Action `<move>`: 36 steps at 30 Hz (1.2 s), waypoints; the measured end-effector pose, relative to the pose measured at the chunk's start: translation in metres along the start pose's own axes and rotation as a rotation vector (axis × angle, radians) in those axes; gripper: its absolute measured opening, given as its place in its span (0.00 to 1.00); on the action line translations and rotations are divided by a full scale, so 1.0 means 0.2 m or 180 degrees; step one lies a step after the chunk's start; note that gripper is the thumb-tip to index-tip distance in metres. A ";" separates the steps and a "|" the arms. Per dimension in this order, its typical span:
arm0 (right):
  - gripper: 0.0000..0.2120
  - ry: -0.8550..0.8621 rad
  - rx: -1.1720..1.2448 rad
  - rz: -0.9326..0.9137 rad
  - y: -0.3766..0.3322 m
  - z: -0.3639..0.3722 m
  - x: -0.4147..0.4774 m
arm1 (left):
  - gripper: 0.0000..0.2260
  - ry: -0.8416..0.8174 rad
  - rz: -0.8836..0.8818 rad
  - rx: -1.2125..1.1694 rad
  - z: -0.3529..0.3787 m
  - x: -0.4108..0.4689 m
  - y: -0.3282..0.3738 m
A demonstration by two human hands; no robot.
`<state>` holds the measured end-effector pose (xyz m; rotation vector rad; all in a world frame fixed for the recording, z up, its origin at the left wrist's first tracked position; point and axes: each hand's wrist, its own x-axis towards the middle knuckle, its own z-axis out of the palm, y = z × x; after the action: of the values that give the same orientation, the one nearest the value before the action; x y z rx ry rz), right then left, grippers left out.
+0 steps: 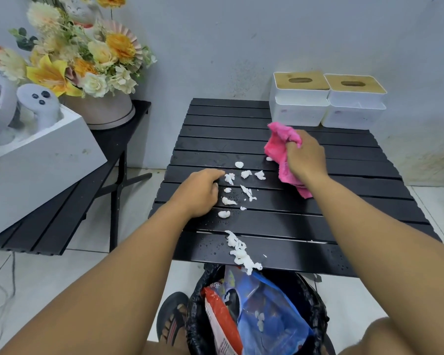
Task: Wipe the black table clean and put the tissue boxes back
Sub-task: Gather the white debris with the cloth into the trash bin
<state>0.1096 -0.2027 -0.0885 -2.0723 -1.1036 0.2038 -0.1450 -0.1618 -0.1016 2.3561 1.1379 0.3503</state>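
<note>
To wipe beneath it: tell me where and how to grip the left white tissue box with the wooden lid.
Grip the left white tissue box with the wooden lid by its lower body; the top section might lift off. Come from the front and its free left side: the right tissue box stands against its right wall, and the room wall looks close behind.

Single view, head-worn, wide-angle. Looks forward and down from above near edge of black table (292,221). Table close, fills frame centre, side edges splay toward viewer. Forearms (144,265) enter from bottom corners, reach over table. Wall (241,47) behind table's far edge closes top of frame. Waste bin (198,303) under table's near edge, bottom centre. Second table (49,226) left of black table, at frame edge.
</note>
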 end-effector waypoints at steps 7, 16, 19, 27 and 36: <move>0.16 -0.0648 -0.0089 0.0132 -0.02 0.03 0.04 | 0.17 0.0042 -0.0075 -0.0003 0.01 0.02 -0.02; 0.13 -0.1654 -0.0054 -0.0464 -0.06 0.00 -0.08 | 0.20 -0.0001 -0.0084 0.0053 0.01 0.02 -0.01; 0.10 -0.1787 -0.0014 -0.0528 -0.04 -0.01 -0.13 | 0.17 -0.0009 -0.0011 0.0064 0.00 -0.01 0.02; 0.14 -0.2043 0.0018 -0.0663 -0.03 -0.04 -0.25 | 0.14 -0.0115 -0.0003 0.0163 0.00 -0.03 0.04; 0.15 -0.2346 0.0270 -0.0779 -0.04 -0.08 -0.37 | 0.16 -0.0156 -0.0026 0.0236 0.01 -0.03 0.05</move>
<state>0.0672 -0.2652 -0.0872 -1.7920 -1.7260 0.9243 -0.1420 -0.1729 -0.0992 2.4098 1.1557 0.2500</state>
